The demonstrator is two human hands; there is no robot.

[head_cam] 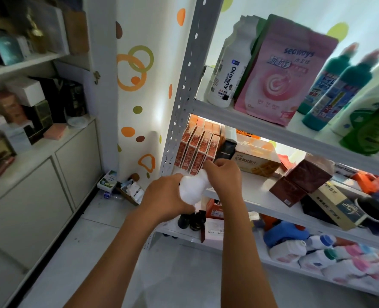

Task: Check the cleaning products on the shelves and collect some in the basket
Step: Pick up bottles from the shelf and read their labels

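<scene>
Both arms outstretched; hands close together, L point(165, 196) & R point(225, 174), fingers curled, gripping.

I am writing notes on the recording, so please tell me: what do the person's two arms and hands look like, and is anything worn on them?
Both forearms are bare as far as the picture shows: no sleeves, gloves or watch in view. The left hand and the right hand show no ring or bracelet on the sides visible. No markings, straps or cables appear on either arm.

At frame center I am gripping a white bottle point(191, 188) with my left hand point(164, 196) while my right hand point(223, 174) is pinching its top, before the shelf point(257, 201).
</scene>
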